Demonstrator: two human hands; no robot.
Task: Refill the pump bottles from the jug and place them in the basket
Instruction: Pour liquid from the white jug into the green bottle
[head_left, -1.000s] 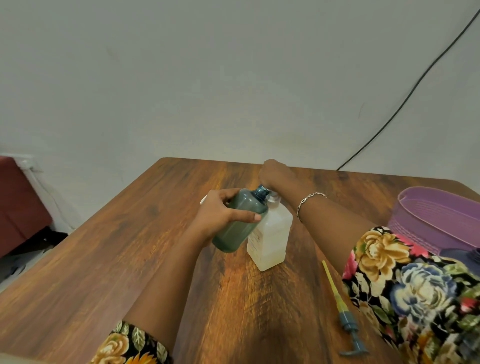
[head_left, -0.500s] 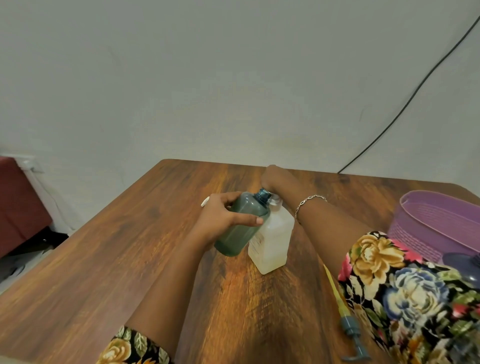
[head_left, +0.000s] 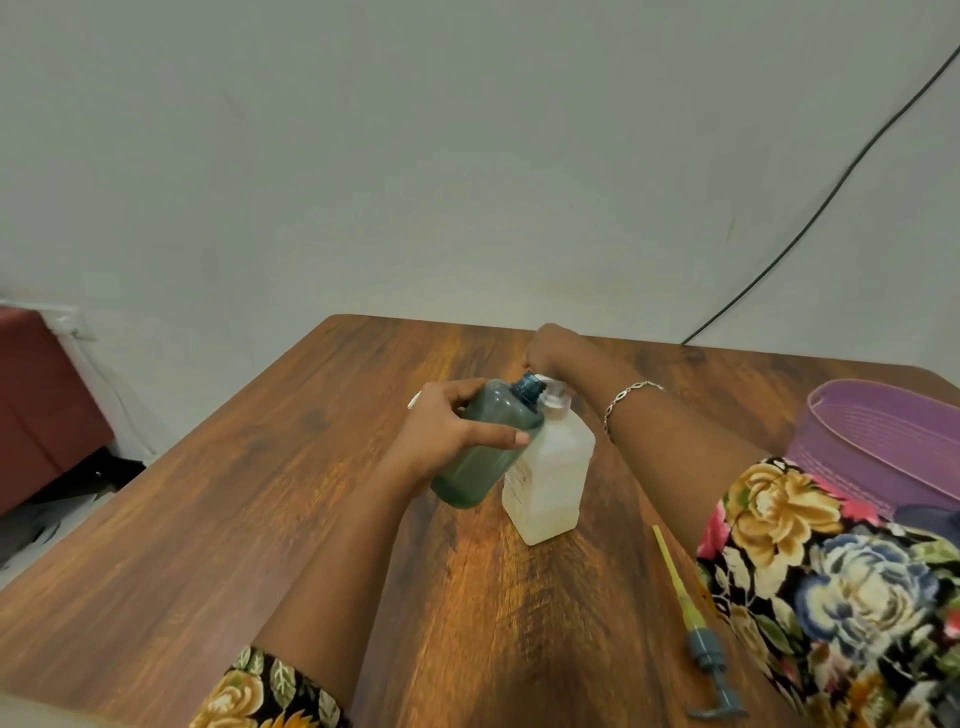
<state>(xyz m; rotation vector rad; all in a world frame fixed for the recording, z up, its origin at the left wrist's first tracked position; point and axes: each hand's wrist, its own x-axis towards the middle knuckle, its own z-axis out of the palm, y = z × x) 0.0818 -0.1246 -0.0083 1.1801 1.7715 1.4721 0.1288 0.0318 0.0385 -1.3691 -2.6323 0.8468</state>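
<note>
the green bottle is in the left hand, lifted off the table and tilted, with its open neck pointing up and to the right. the fingers are curled around the body of the bottle and the thumb lies across its front side, so the hold is firm.

just right of this grip stands the jug, pale and half-clear, upright on the table. the side of the bottle is against the shoulder of the jug or very close to it; i cannot tell which. the bottle's neck is just beside the jug's clear top.

behind the grip, the right hand is bent down over the jug's top. its fingers are hidden behind the two necks, so i cannot tell if they hold something or are loose. a bracelet is on this wrist.

left of the grip, a small white thing shows from behind the left hand; i cannot say what it is.

right of the grip and nearer to the person, a pump with a yellow tube lies flat on the table, well apart from the bottle. farther right is the purple basket. a dark blue thing shows at its near side, partly covered by a flowered sleeve; i cannot tell if it is inside.
</note>
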